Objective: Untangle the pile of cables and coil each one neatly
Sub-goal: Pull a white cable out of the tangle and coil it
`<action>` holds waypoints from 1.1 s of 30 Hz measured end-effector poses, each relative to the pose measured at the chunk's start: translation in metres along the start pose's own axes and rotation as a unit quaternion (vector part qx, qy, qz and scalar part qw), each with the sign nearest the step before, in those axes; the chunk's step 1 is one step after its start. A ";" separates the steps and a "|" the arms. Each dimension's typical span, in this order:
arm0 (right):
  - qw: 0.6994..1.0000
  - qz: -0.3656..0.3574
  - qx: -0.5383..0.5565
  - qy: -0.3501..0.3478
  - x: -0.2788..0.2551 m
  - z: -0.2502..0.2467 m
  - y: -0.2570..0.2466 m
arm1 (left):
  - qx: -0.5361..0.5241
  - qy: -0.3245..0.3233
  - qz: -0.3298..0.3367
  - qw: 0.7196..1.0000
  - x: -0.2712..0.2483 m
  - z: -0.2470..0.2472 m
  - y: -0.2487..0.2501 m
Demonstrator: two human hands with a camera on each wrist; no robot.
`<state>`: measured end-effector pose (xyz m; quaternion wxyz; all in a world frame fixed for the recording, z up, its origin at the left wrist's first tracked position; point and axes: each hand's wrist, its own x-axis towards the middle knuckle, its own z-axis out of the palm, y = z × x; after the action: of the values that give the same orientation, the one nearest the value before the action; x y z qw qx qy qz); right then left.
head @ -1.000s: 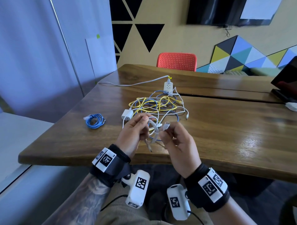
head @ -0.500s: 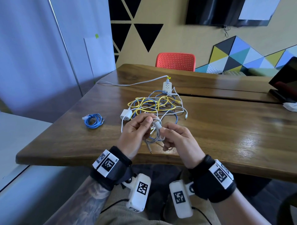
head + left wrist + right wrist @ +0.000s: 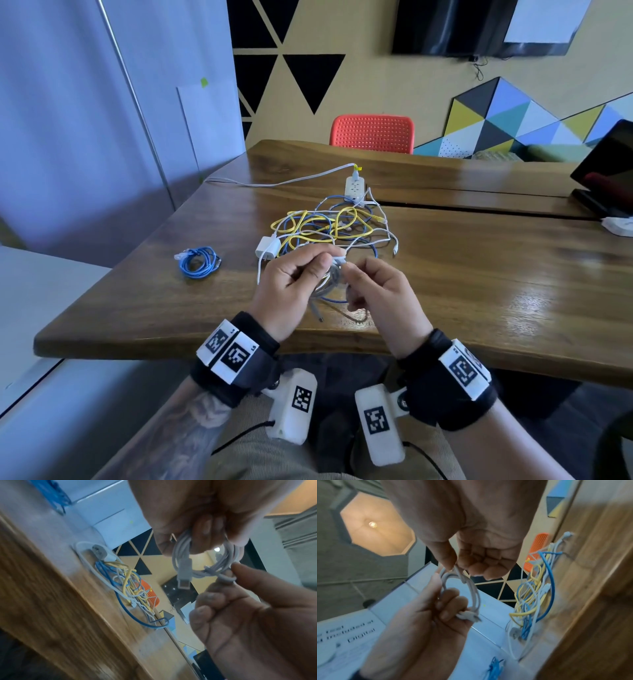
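1. Wooden table [image 3: 479,291] is the biggest thing, and the tangled pile of cables [image 3: 329,226] lies on it, past the hands. It has yellow, blue and white cords all mixed up, with a white plug block [image 3: 268,248] at its near left side.
2. Well apart to the left lies a blue cable [image 3: 198,262], already rolled into a small ring. That one looks done.
3. Next are the two hands, held close together above the near edge of the table. A second ago the right hand held a loose end out to the side; now that end has come in against the loops. I think this cable is almost rolled up, and the end only needs tucking in.
4. The left hand [image 3: 291,287] has its fingers [image 3: 448,599] curled round the white cable [image 3: 204,559], keeping its loops together. One flat plug hangs down from the ring.
5. The right hand [image 3: 380,301] pinches the thin end of the same cable between thumb and first finger [image 3: 248,572]. Its other fingers are curled in and hold nothing.
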<state>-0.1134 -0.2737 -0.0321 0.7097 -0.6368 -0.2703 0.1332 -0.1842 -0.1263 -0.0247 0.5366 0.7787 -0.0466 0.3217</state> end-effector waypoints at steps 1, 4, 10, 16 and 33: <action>0.999 -0.023 -0.023 -0.001 0.000 0.000 0.003 | -0.023 -0.009 -0.010 1.000 0.001 -0.001 0.001; 0.996 -0.031 0.062 -0.047 0.002 0.002 0.011 | -0.135 -0.040 -0.067 0.988 0.003 0.001 0.005; 0.993 -0.060 0.100 -0.019 0.006 0.001 0.012 | -0.212 -0.043 -0.133 0.967 0.001 0.002 -0.003; 0.979 -0.016 0.202 -0.029 0.009 -0.006 0.008 | -0.224 -0.033 -0.151 0.962 -0.001 -0.002 -0.010; 0.980 -0.136 0.087 0.120 0.051 0.008 -0.008 | -0.221 -0.046 -0.214 0.950 0.006 -0.030 -0.032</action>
<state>-0.0767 -0.2410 -0.0133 0.8010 -0.5414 -0.2547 -0.0189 -0.1802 -0.0853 -0.0404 0.7486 0.6465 0.0270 0.1449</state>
